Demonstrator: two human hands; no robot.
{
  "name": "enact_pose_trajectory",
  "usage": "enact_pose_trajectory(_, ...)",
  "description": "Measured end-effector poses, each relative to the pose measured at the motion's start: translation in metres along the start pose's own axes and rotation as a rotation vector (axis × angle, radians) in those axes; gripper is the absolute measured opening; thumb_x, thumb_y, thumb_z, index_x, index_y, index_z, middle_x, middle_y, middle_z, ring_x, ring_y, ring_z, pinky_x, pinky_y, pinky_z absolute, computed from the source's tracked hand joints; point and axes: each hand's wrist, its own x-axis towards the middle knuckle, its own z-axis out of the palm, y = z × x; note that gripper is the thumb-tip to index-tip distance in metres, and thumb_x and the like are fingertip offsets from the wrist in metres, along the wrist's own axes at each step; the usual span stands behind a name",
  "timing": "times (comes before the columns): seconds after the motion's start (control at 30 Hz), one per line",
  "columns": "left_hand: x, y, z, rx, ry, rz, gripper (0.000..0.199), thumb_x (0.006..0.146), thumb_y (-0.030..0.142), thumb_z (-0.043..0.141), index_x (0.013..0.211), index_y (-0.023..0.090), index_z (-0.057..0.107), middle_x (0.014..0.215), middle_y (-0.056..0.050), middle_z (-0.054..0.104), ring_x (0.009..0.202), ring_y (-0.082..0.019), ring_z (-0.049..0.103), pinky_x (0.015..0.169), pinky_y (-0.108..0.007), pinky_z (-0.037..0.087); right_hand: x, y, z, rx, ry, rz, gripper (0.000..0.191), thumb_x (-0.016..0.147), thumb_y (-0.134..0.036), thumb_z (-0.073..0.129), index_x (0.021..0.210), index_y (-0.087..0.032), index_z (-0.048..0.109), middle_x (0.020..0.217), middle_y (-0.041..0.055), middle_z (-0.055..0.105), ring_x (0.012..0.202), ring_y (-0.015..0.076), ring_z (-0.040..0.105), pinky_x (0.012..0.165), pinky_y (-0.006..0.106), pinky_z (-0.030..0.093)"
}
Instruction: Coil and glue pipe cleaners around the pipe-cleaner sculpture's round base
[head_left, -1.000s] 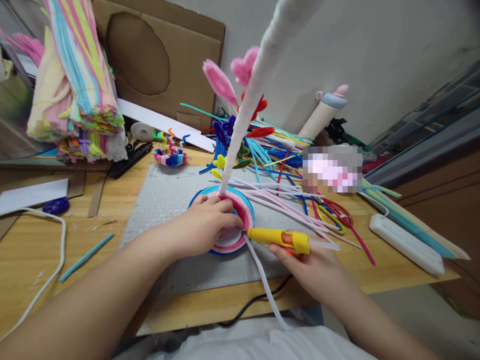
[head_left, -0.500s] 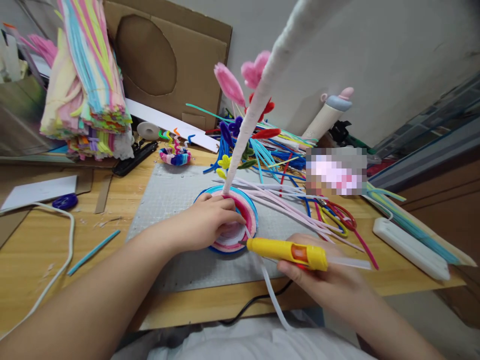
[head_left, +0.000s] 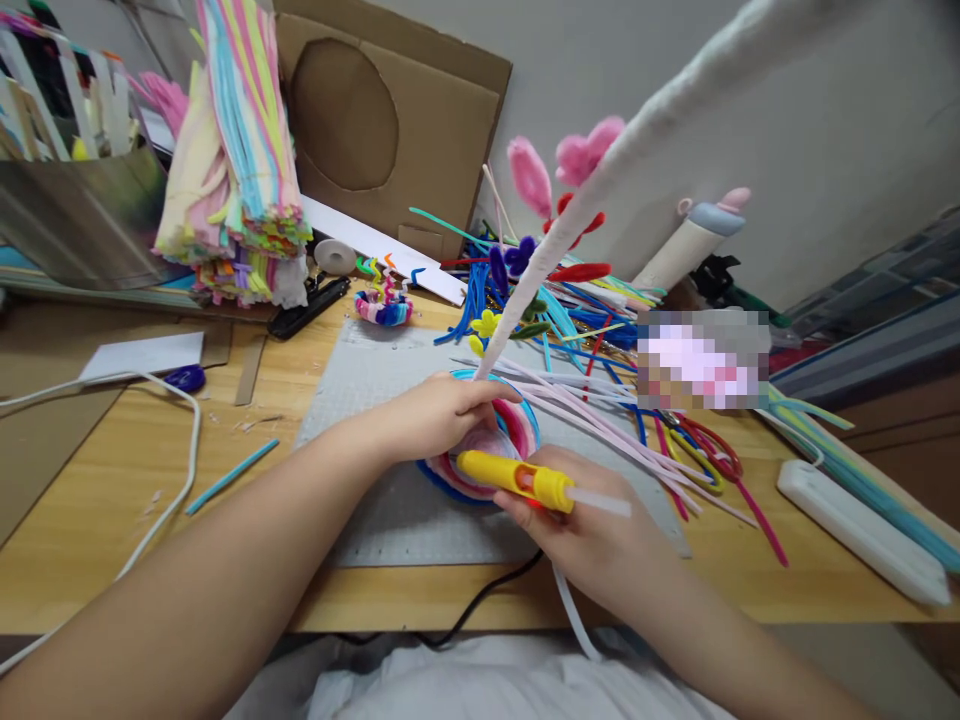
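My right hand (head_left: 581, 510) is closed around a yellow hot glue gun (head_left: 517, 480), with a clear glue stick poking from its back. Its nozzle points into a round base of blue, pink and white pipe cleaners (head_left: 525, 425). Over the base's left rim, my left hand (head_left: 450, 410) is bent around it, one finger stretched across; its other fingertips are partly hidden. A thick white wrapped stem (head_left: 551, 250) rises from the base and leans right. Below my right hand hangs a white pipe cleaner strip (head_left: 574, 610), its upper end hidden.
The base lies on a grey cutting mat (head_left: 375, 530). Behind are pipe cleaner flowers (head_left: 529, 175) and loose pipe cleaners (head_left: 600, 410). Bundled pipe cleaners (head_left: 247, 150) stand left, beside a metal bin (head_left: 82, 215). A white power strip (head_left: 862, 530) sits right; a black cord (head_left: 480, 600) crosses the front.
The glue gun has moved left, its nozzle now deeper over the base and near my left hand. My left fingers have shifted, and the view has turned slightly left.
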Motion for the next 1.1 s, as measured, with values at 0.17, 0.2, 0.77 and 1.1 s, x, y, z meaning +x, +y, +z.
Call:
enact_pose_trajectory(0.17, -0.001, 0.001, 0.000, 0.006, -0.006, -0.021, 0.042, 0.087, 0.012, 0.040, 0.124, 0.024, 0.055, 0.097, 0.000, 0.072, 0.087, -0.015, 0.062, 0.079, -0.026, 0.045, 0.000, 0.000, 0.004, -0.072, 0.014, -0.016, 0.018, 0.090, -0.036, 0.051, 0.084, -0.021, 0.059, 0.083, 0.0024, 0.062, 0.074, 0.0180, 0.059, 0.064, 0.028, 0.043)
enact_pose_trajectory(0.2, -0.001, 0.003, -0.001, 0.005, -0.011, -0.027, 0.042, 0.086, 0.011, 0.040, 0.123, 0.024, 0.056, 0.097, 0.001, 0.072, 0.088, -0.015, 0.062, 0.079, -0.026, 0.045, 0.001, 0.000, 0.004, -0.080, 0.012, -0.022, 0.018, 0.090, -0.036, 0.051, 0.084, -0.021, 0.059, 0.083, 0.0026, 0.062, 0.074, 0.0181, 0.059, 0.064, 0.028, 0.043)
enact_pose_trajectory(0.77, -0.004, 0.011, -0.002, 0.059, -0.012, -0.052, 0.045, 0.083, 0.009, 0.039, 0.121, 0.025, 0.057, 0.094, 0.001, 0.071, 0.084, -0.015, 0.063, 0.079, -0.026, 0.046, -0.007, 0.005, 0.006, -0.078, 0.032, 0.000, 0.021, 0.089, -0.039, 0.053, 0.080, -0.021, 0.059, 0.077, 0.0020, 0.063, 0.069, 0.0177, 0.059, 0.059, 0.028, 0.041)
enact_pose_trajectory(1.1, -0.002, 0.009, -0.001, 0.064, -0.009, -0.055, 0.045, 0.083, 0.009, 0.040, 0.121, 0.025, 0.058, 0.097, 0.001, 0.071, 0.091, -0.016, 0.063, 0.082, -0.027, 0.045, -0.022, 0.010, 0.003, -0.050, 0.022, 0.028, 0.026, 0.089, -0.040, 0.052, 0.071, -0.022, 0.053, 0.067, 0.0005, 0.057, 0.060, 0.0154, 0.054, 0.054, 0.027, 0.035)
